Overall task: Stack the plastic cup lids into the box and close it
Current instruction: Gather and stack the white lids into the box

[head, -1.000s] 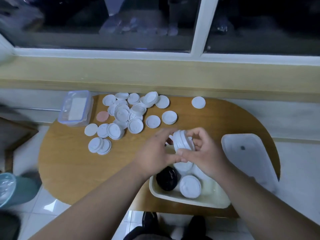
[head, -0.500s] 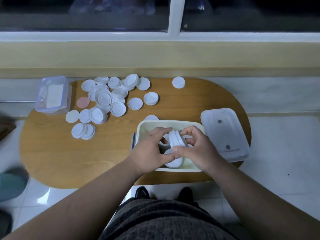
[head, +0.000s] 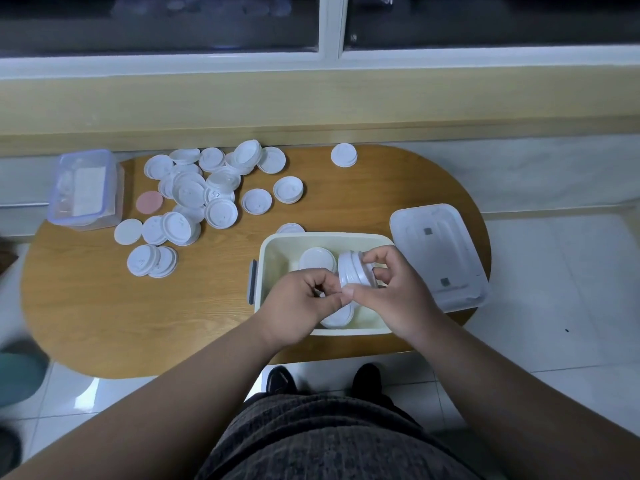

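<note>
- While the desk carries it all, the box sits at its near edge, right in front of the person. A shove from a forearm could, I'd guess, push it off toward the lap.
- Its cover lies off, just beside the box on the right. One corner seems to hang past the desk edge, so a knock could drop it to the floor.
- Most lids are scattered in a loose heap at the far left of the desk, well apart from the box. Only a few lie inside it, so the job looks early.
- Over the box, the right hand has its fingers wrapped round a stack of nested lids, held tilted on its side.
- The left hand sits curled just beside it, thumb tip against the right thumb. Whether it pinches a lid I can't tell.
- That stack is white, ribbed at the rims, and thin plastic by the look. Tipped like this, a loose grip could let it fan apart and spill into the box in a jumble.
</note>
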